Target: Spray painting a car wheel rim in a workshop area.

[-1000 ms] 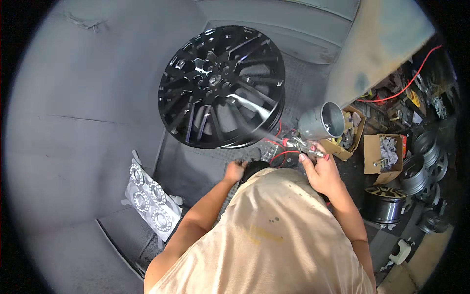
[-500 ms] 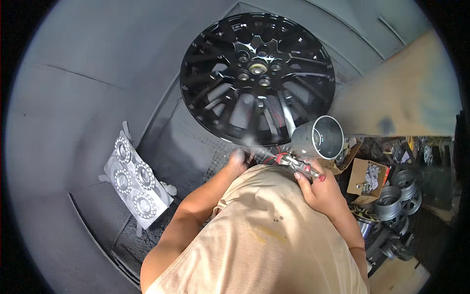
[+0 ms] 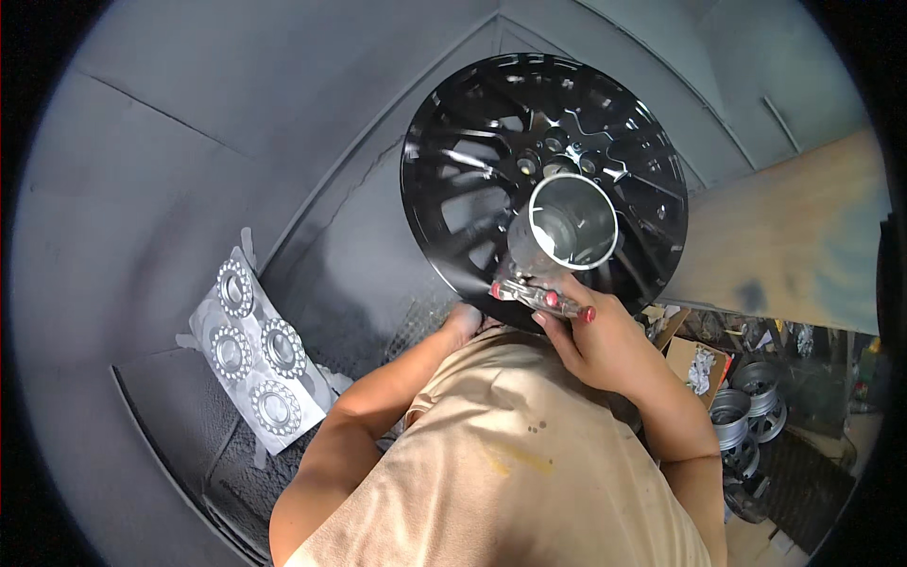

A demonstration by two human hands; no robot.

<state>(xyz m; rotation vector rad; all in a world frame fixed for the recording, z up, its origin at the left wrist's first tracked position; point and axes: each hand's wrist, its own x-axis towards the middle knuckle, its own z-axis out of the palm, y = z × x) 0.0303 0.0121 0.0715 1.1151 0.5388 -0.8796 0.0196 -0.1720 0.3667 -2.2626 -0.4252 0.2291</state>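
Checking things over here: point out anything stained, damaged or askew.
The tan shirt has dark spots and a yellow smear, odd on otherwise plain cloth. The black wheel and the spray gun show no clear damage.

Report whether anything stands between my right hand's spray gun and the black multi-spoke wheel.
Nothing visible does: the spray gun in your right hand overlaps the black multi-spoke wheel in this view.

Two hands [image 3: 605,345], one spray gun [image 3: 540,296], one black multi-spoke wheel [image 3: 557,144], four silver rings [image 3: 216,352] counted; silver wheels [image 3: 730,418] piled, total not determined.
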